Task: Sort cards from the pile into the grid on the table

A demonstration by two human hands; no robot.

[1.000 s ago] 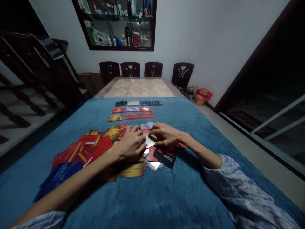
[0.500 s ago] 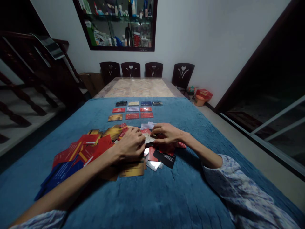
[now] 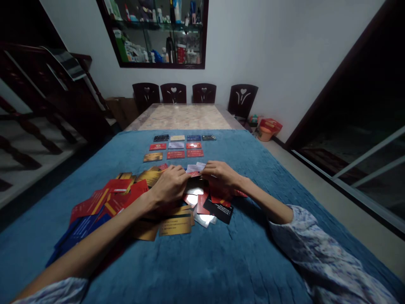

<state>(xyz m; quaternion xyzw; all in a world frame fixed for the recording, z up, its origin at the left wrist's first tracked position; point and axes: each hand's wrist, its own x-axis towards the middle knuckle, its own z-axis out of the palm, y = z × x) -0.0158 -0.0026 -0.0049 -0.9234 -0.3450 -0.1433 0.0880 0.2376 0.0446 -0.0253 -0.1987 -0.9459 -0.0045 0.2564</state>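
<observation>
A card [image 3: 195,176] is tilted up between my hands and shows nearly edge-on, so its face is hard to make out. The fingers of my left hand [image 3: 170,184] are closed on its left end. At its right end, my right hand [image 3: 221,174] pinches it between thumb and fingers. Below lies a loose pile with a black card [image 3: 219,211], a gold card [image 3: 176,223] and shiny silvery cards [image 3: 205,219]. Left of my left hand spread red cards [image 3: 90,205] and blue cards [image 3: 76,232], partly covered by my forearm.
Farther off, cards lie face up in rows, among them a gold one [image 3: 153,157], a red one [image 3: 175,155] and a blue one [image 3: 194,138]. A blue cloth [image 3: 259,261] covers the near table. Beyond stand dark chairs [image 3: 243,99] by the wall.
The card between my hands has turned from showing its pale face to nearly edge-on. My fingertips have risen slightly, uncovering a silvery card beneath.
</observation>
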